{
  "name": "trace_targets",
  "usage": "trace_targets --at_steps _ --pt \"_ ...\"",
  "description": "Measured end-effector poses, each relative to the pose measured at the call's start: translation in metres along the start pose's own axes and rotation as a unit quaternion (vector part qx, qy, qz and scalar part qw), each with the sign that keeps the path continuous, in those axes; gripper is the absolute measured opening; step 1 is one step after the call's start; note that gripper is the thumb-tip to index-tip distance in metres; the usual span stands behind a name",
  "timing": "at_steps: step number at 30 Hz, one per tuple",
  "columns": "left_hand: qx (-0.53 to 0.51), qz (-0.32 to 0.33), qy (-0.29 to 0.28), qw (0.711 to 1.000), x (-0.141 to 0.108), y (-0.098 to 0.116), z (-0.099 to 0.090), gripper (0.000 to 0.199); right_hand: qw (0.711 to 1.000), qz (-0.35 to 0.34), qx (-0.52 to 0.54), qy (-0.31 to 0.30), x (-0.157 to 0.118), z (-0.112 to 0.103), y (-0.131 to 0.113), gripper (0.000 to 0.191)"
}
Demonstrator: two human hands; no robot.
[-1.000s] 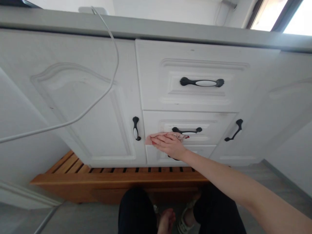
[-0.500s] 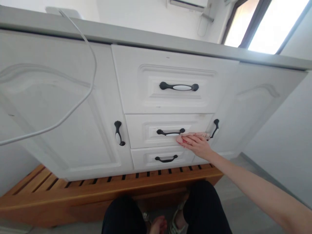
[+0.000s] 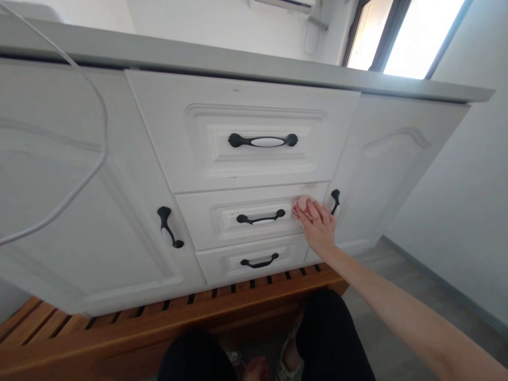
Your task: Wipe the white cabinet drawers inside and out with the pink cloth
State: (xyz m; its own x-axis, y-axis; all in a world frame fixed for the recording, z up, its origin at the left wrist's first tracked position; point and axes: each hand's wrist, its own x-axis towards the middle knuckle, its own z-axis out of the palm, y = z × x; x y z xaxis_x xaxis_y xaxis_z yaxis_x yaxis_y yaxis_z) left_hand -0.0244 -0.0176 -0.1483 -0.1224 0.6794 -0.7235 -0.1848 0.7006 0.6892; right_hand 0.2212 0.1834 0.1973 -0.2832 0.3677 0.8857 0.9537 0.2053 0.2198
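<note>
Right hand (image 3: 320, 230) grasps pink cloth (image 3: 304, 203), bunched under fingers (image 3: 315, 212) against middle drawer (image 3: 202, 212), right of handle (image 3: 261, 218). Left hand (image 3: 257, 368) low, can't tell grip.

Slatted wooden bench (image 3: 159, 327), white cabinet (image 3: 254, 168) apparently on top

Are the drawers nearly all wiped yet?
Not quite, I think. Done: the bottom drawer looks clean, but I can't tell if it was wiped. Now: the right hand presses the pink cloth on the middle drawer's right side. Left to do, maybe: a brownish smudge above the cloth and small dark marks on the top drawer.
</note>
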Motion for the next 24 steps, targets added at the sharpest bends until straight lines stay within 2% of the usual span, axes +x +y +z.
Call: trace_targets --at_steps 4,7,8,10,12,15,17,20,22,24 --pt "0.053 0.119 0.013 0.991 -0.017 0.02 0.012 0.013 0.998 -0.017 0.01 -0.058 -0.036 -0.002 -0.007 0.052" --pt "0.088 0.224 0.02 0.97 -0.034 0.042 0.023 0.037 0.99 -0.013 0.054 -0.132 -0.054 -0.007 -0.011 0.057" --pt "0.107 0.267 0.023 0.958 -0.04 0.05 0.026 0.044 0.985 -0.006 0.076 -0.155 -0.059 -0.01 -0.012 0.058" --pt "0.176 0.37 0.054 0.911 -0.053 0.07 0.032 0.052 0.966 0.013 0.15 -0.209 -0.068 -0.018 -0.017 0.056" --pt "0.228 0.45 0.088 0.859 -0.064 0.092 0.036 0.056 0.926 0.043 0.264 -0.266 -0.078 -0.03 -0.024 0.05" --pt "0.27 0.523 0.133 0.798 -0.075 0.13 0.036 0.058 0.849 0.134 0.403 -0.313 -0.097 -0.051 -0.037 0.041" --pt "0.287 0.547 0.165 0.769 -0.078 0.154 0.035 0.059 0.816 0.213 0.438 -0.31 -0.109 -0.065 -0.047 0.042" --pt "0.301 0.567 0.193 0.742 -0.08 0.184 0.036 0.061 0.78 0.321 0.46 -0.277 -0.123 -0.085 -0.063 0.044" --pt "0.325 0.572 0.186 0.73 -0.081 0.197 0.039 0.061 0.749 0.403 0.465 -0.246 -0.134 -0.098 -0.074 0.041" --pt "0.366 0.569 0.161 0.719 -0.082 0.206 0.04 0.062 0.703 0.493 0.463 -0.22 -0.145 -0.11 -0.083 0.038"
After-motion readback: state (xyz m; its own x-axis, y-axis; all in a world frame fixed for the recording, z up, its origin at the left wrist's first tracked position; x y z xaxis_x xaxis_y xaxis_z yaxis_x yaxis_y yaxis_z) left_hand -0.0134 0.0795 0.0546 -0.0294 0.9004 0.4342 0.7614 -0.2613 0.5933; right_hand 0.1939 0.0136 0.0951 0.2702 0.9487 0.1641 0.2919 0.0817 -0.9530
